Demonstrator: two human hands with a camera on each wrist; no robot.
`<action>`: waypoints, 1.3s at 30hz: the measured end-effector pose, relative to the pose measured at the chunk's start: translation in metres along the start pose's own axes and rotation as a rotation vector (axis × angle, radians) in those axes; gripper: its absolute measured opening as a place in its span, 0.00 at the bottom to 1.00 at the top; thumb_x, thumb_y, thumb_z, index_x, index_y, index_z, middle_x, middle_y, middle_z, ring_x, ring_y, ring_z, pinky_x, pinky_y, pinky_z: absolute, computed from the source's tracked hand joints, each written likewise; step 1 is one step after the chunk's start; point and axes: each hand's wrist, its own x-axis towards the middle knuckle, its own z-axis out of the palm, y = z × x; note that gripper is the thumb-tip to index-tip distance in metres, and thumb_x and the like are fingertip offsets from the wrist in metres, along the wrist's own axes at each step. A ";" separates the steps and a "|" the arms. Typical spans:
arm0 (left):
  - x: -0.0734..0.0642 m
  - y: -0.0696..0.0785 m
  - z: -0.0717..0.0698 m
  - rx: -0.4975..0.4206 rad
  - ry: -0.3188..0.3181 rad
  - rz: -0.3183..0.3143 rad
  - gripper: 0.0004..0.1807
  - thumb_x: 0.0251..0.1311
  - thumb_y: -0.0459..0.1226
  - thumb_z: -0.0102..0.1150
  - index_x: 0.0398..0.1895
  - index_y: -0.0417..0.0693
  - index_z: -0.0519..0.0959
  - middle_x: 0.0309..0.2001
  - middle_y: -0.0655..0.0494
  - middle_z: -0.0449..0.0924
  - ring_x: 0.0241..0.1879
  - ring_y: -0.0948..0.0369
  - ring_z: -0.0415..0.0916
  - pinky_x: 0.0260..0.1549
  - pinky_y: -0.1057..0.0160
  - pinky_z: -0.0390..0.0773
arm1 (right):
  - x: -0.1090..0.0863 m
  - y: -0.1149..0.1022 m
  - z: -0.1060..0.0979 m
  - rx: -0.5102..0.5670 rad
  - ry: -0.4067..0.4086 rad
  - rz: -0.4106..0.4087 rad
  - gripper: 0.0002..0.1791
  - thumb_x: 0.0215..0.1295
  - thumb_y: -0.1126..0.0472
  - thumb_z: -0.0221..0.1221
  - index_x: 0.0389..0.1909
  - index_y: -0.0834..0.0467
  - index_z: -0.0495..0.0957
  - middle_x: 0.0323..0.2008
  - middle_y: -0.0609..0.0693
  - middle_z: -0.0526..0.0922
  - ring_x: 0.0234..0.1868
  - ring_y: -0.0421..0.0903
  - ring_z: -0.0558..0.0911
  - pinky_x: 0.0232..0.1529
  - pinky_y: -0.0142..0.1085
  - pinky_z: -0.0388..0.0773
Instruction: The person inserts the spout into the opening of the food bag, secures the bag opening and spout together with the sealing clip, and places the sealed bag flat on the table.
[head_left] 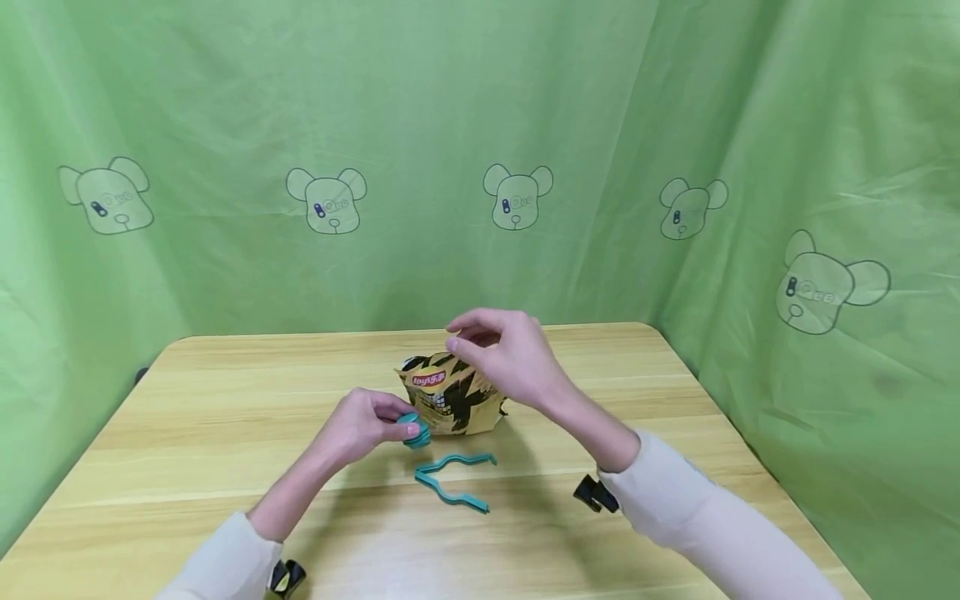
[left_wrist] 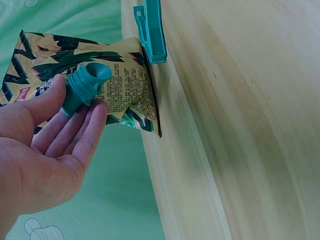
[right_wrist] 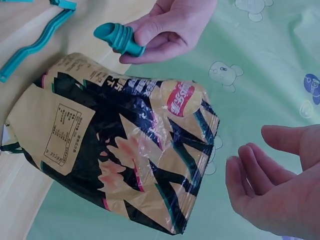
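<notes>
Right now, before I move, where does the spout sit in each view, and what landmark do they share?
Head: lower half, left of centre, the spout is in the left grip.
Left wrist: upper half, left of centre, the spout shows against the bag.
Right wrist: near the top, left of centre, the spout shows above the bag.
Shared landmark: the bag.

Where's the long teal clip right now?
In the head view, the teal clip lies spread open on the table, just in front of the chip bag and to the right of the left hand.
</notes>
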 end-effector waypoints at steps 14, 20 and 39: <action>0.001 -0.001 -0.002 0.003 0.007 -0.010 0.13 0.57 0.42 0.74 0.44 0.48 0.88 0.35 0.57 0.90 0.37 0.61 0.86 0.48 0.50 0.83 | 0.012 0.017 0.006 -0.117 -0.092 0.066 0.18 0.64 0.54 0.69 0.53 0.54 0.86 0.51 0.50 0.89 0.52 0.48 0.86 0.52 0.42 0.84; 0.001 0.000 -0.003 0.007 0.007 -0.005 0.14 0.57 0.42 0.74 0.45 0.48 0.88 0.36 0.58 0.90 0.38 0.61 0.86 0.49 0.50 0.82 | 0.009 0.021 0.012 -0.084 -0.066 0.039 0.15 0.61 0.59 0.71 0.49 0.56 0.88 0.47 0.51 0.90 0.46 0.45 0.88 0.46 0.37 0.85; 0.000 0.009 -0.012 0.042 -0.006 0.014 0.17 0.58 0.44 0.74 0.47 0.46 0.87 0.38 0.56 0.90 0.40 0.60 0.87 0.51 0.48 0.82 | 0.010 0.031 0.021 -0.071 0.008 -0.004 0.04 0.62 0.65 0.70 0.36 0.57 0.90 0.36 0.50 0.91 0.35 0.41 0.88 0.36 0.33 0.85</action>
